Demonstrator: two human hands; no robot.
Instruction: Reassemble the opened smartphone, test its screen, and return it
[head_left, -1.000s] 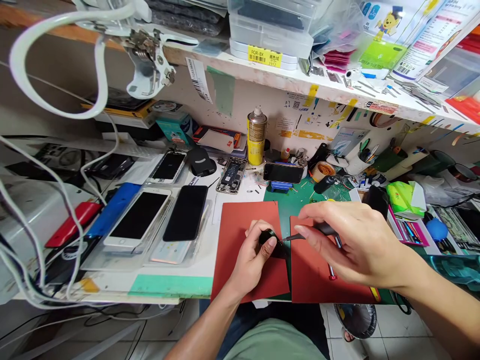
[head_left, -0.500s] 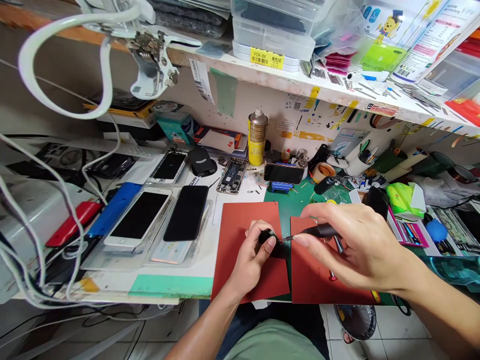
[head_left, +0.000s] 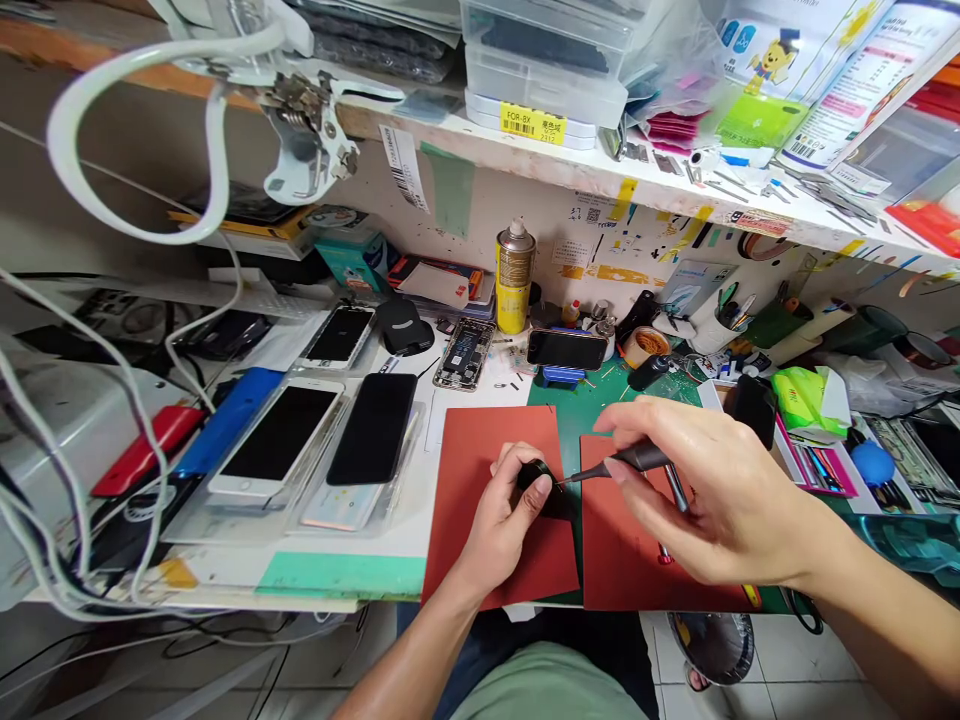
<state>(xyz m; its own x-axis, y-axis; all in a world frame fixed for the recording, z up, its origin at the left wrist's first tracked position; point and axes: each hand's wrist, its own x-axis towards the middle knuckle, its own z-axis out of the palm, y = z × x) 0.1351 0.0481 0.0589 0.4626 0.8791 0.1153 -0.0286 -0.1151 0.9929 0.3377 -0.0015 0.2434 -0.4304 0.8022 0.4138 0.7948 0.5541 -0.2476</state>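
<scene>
My left hand (head_left: 506, 510) is closed around a small dark rounded part (head_left: 535, 474), thumb pressed on its near side. Fingers cover much of the part, so its kind does not show. In my right hand (head_left: 705, 480) a dark screwdriver (head_left: 626, 463) is pinched between thumb and fingertips. Its thin tip points left and meets the right edge of the dark part, or lies very close to it. Beneath the left hand lies a reddish-brown mat (head_left: 487, 440). A second such mat (head_left: 622, 570) is under the right hand, with a metal tool with a red end (head_left: 665, 555) partly hidden on it.
Several phones, among them a white one (head_left: 281, 435) and a black one (head_left: 373, 428), lie left of the mats. Behind stand an opened phone (head_left: 465, 352), a spray can (head_left: 514, 285) and a phone on a blue stand (head_left: 568, 348). A loaded shelf (head_left: 555, 160) overhangs the bench.
The fingers of my right hand have shifted slightly back along the screwdriver, baring more of its shaft. My left hand keeps the dark part in the same place.
</scene>
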